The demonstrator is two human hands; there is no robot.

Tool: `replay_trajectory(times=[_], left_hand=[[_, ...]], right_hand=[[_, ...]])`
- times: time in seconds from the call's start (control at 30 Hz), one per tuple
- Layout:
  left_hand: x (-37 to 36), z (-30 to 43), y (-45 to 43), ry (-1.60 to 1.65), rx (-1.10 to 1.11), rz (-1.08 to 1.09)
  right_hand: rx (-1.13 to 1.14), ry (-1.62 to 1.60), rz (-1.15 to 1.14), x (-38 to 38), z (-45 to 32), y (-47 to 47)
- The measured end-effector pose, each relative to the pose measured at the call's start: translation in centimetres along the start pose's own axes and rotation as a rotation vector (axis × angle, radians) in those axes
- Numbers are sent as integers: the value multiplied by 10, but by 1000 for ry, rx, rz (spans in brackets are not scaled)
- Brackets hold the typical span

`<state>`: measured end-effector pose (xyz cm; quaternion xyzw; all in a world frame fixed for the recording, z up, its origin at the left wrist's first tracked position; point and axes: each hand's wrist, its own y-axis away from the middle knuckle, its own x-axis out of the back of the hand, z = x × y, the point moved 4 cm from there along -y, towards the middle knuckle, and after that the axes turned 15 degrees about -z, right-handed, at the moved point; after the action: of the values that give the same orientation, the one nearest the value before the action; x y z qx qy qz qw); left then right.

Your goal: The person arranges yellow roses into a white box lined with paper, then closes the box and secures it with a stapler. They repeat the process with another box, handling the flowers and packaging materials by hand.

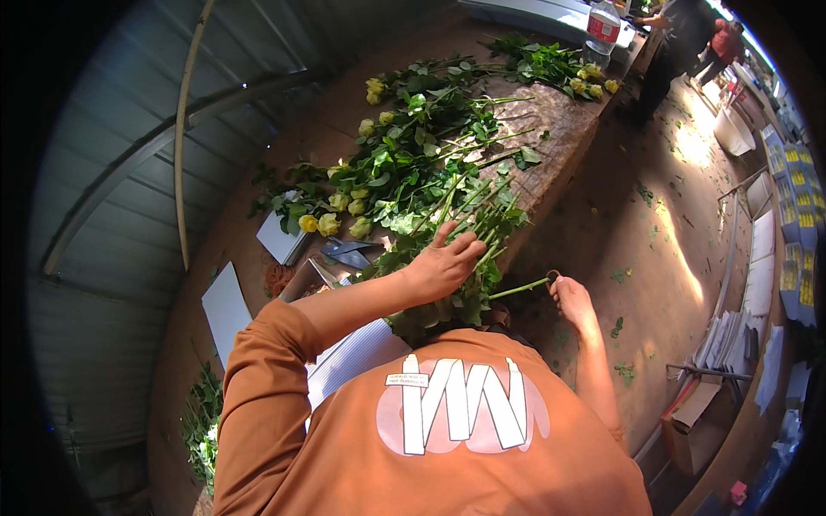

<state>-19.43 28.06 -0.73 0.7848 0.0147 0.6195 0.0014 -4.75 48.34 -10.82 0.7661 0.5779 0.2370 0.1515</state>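
My left hand (450, 263) is curled around a bundle of green rose stems (481, 219) near their cut ends. From under the bundle one stem (519, 288) sticks out towards my right hand (571, 300). My right hand pinches a thin brown loop (553, 276), which looks like a rubber band, at the tip of that stem. Yellow roses (339, 201) with dense leaves lie on the table, heads to the left. Grey-blue cutting shears (350, 251) rest beside the flower heads, by a heap of rubber bands (278, 278). A corrugated sheet (361, 348) lies partly under my left arm.
More yellow roses (587, 80) lie at the table's far end beside a plastic bottle (603, 32). White sheets (226, 313) are at the left. A corrugated wall (129, 168) bounds that side. Leaves litter the floor (635, 258). People (684, 45) stand further off; a cardboard box (697, 422) sits right.
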Motion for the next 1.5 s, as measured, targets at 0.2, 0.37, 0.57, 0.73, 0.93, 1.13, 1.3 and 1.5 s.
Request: replay_trajectory(times=[0.2,0.37,0.57,0.73,0.93,1.13,1.3,1.5], left_hand=[[20,-52,-6,697,398,159],[39,-96,-11,1444,443,194],[84,-62,-77,1222,-88,-5],[-33,-171,-49,1104,636,-885],[-116,-117,10,1419,734,-971],[-123,-105,6,1598,665,-796],[-65,-96,5,1568,568,-935],[-51,-107,11,1578,731,-765]], right_hand=[[196,249,-102,-48,-14,9],[283,347,-362,-73,-23,14],[236,253,-472,-94,-25,11],[101,276,-392,-89,-16,2],[112,322,-432,-82,-23,-13],[178,325,-463,-81,-45,-32],[189,456,-492,-79,-85,-39],[207,512,-562,-78,-84,-54]])
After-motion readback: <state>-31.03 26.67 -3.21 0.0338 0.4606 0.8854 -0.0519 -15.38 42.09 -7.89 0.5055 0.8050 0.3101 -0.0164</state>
